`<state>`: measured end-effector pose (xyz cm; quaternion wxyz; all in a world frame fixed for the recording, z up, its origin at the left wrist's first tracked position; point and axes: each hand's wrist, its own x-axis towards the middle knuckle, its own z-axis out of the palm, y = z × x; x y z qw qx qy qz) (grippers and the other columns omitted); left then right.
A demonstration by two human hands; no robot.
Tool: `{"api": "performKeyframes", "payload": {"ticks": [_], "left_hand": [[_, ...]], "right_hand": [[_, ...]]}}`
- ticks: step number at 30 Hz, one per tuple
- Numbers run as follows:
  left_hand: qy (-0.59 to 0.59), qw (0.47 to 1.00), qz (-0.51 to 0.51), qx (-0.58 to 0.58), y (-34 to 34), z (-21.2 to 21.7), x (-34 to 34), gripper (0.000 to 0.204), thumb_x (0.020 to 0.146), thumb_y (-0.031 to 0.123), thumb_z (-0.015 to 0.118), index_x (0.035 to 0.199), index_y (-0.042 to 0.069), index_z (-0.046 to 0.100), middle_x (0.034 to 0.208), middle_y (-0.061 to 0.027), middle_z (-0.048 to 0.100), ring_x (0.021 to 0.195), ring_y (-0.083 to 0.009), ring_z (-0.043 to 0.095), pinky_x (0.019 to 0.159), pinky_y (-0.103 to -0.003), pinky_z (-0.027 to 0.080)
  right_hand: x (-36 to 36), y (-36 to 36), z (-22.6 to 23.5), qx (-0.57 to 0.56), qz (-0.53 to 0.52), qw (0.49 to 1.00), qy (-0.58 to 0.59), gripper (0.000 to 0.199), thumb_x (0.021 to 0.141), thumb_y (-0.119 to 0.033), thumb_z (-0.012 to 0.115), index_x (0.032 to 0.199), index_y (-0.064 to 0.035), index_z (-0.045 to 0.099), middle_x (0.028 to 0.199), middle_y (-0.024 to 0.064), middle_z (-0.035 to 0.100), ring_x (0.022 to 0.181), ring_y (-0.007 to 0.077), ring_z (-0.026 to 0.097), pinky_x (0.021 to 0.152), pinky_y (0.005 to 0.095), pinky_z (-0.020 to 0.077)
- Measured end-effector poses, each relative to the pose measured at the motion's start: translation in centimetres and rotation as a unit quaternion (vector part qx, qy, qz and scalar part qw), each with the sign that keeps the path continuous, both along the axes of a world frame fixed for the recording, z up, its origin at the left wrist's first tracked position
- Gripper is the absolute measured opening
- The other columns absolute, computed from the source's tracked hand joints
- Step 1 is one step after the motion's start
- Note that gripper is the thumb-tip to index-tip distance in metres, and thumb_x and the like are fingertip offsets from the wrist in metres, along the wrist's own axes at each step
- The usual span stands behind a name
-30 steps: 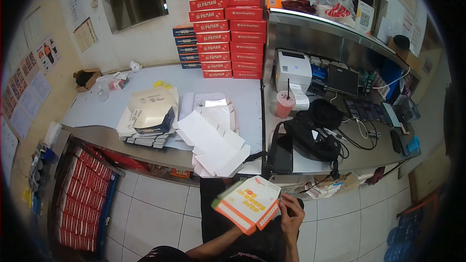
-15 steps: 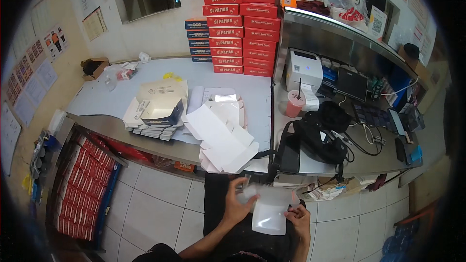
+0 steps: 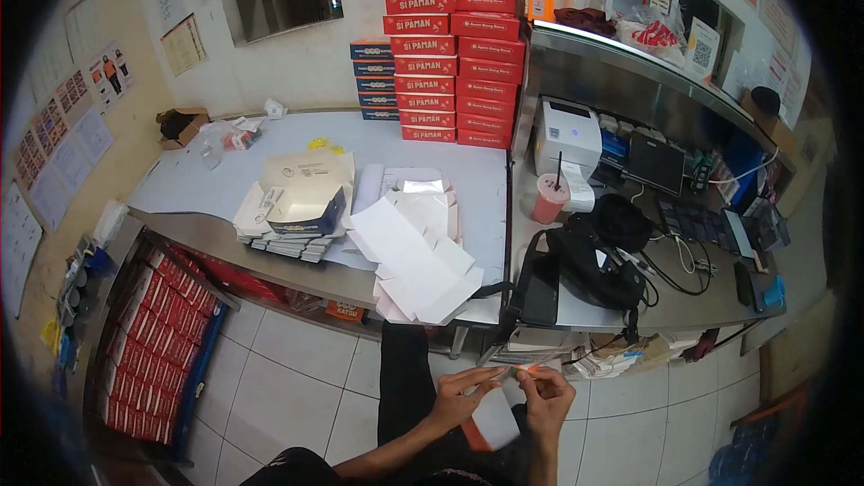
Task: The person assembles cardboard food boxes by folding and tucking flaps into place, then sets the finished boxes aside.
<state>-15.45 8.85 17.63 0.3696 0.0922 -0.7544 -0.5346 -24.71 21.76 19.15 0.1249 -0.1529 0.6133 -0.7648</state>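
Over my lap, a small cardboard box [image 3: 495, 421], white with orange-red parts, is between my two hands. My left hand [image 3: 459, 400] is closed on its left side, with the fingertips pinching near the upper edge. At the upper right, my right hand [image 3: 546, 394] pinches an edge where an orange strip shows. Both hands' fingertips are close together, and the box's lower corner points down toward my lap. Just beyond them, a loose pile of white cut cardboard blanks [image 3: 414, 256] lies on the counter and overhangs its front edge.
Left of the blanks, an open blue-and-cream box [image 3: 310, 216] sits on stacked flat cartons. Tall stacks of red boxes [image 3: 486, 72] stand behind. A pink drink cup [image 3: 550, 198], black bag [image 3: 589, 261] and label printer [image 3: 567, 135] are at right. A shelf of red cartons [image 3: 157, 351] is lower left.
The box has turned in my hands, bringing an orange-red side into sight. My fingertips have come together at its upper edge. The view has shifted slightly.
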Motion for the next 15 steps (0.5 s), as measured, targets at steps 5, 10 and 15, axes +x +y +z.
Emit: {"api": "performKeyframes", "payload": {"ticks": [5,10,15], "left_hand": [[-0.003,0.998,0.053,0.034,0.9,0.8,-1.0,0.018,0.088,0.001,0.070,0.106,0.000,0.073,0.109,-0.0134,0.072,0.099,-0.0220,0.070,0.082,-0.031,0.058],[-0.061,0.992,-0.008,0.106,-0.4,0.2,-0.3,0.014,0.086,0.004,0.074,0.099,-0.001,0.074,0.095,-0.0089,0.069,0.084,-0.0142,0.065,0.071,-0.027,0.053],[-0.051,0.982,-0.063,0.169,-0.3,-1.4,-0.1,0.013,0.083,0.005,0.077,0.094,0.000,0.074,0.085,-0.0062,0.065,0.071,-0.0104,0.055,0.062,-0.026,0.045]], "right_hand": [[1.0,-1.3,-0.4,0.083,-0.066,0.974,0.202,0.009,0.079,0.007,0.074,0.082,0.0061,0.065,0.088,0.0136,0.069,0.081,0.0189,0.067,0.076,0.0288,0.0503],[0.2,0.0,0.2,0.123,0.014,0.978,0.170,0.008,0.080,0.007,0.073,0.085,0.0064,0.067,0.088,0.0134,0.069,0.085,0.0184,0.067,0.078,0.0288,0.0514],[0.4,-0.4,-0.6,0.026,0.029,0.994,0.101,0.010,0.082,0.009,0.071,0.091,0.0057,0.068,0.094,0.0135,0.068,0.090,0.0178,0.066,0.082,0.0290,0.0536]]}}
